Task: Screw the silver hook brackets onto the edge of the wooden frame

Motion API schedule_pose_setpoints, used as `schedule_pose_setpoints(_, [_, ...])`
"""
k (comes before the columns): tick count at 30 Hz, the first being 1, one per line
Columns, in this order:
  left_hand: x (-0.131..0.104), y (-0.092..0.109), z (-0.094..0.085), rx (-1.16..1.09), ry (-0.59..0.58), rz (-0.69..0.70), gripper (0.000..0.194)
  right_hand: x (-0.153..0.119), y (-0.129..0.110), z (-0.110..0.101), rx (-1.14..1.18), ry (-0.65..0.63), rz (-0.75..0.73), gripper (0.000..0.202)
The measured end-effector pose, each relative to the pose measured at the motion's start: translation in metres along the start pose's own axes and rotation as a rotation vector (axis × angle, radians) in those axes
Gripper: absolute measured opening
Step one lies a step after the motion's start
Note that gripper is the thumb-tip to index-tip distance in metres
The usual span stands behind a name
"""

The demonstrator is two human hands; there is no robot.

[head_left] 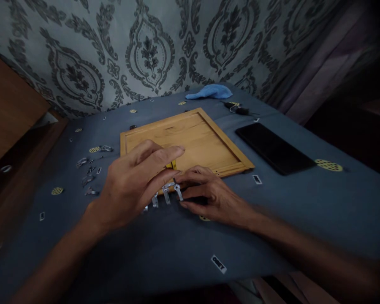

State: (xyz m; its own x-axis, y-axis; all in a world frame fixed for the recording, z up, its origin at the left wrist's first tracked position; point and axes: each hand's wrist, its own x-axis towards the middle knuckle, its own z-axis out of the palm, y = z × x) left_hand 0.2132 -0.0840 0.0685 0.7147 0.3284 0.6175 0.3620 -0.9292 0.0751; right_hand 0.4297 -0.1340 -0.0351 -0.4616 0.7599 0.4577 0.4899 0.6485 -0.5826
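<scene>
A wooden panel (pixel 190 135) with a raised rim lies flat before me. My left hand (pixel 131 179) is over its near edge, thumb and fingers around a yellow-handled tool (pixel 171 164), apparently a screwdriver, mostly hidden by the fingers. My right hand (pixel 212 192) rests at the same edge, fingertips closed around the end of a small silver metal clip (pixel 178 191). More silver clips (pixel 166 195) stand in a row to its left along that edge, partly behind my left hand. The grip on the far side of the right fingers is hidden.
Loose metal clips (pixel 88 179) and small screws (pixel 90 169) lie left on the blue tablecloth (pixel 164 257). A black phone (pixel 275 147) lies right of the panel. Behind are a dark tool (pixel 239 109) and a blue cloth (pixel 210 91). Wooden furniture (pixel 12 109) borders the left.
</scene>
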Motion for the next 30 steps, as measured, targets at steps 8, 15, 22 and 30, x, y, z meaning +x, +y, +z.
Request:
schedule_pose_setpoints(8, [0.002,0.003,-0.004,-0.088,0.007,-0.006,0.025,0.000,0.000,0.000,-0.003,0.011,-0.023,0.003])
schedule_pose_setpoints(15, [0.003,0.001,-0.008,-0.135,-0.057,0.003,0.030,0.001,0.000,-0.001,-0.022,-0.001,-0.016,0.004])
schedule_pose_setpoints(22, [0.002,0.002,-0.020,-0.189,0.106,-0.160,0.031,0.001,-0.001,-0.001,-0.006,0.000,-0.022,0.008])
schedule_pose_setpoints(30, [0.002,-0.001,-0.014,-0.113,-0.037,-0.094,0.026,0.001,-0.001,-0.001,-0.005,0.001,-0.024,0.005])
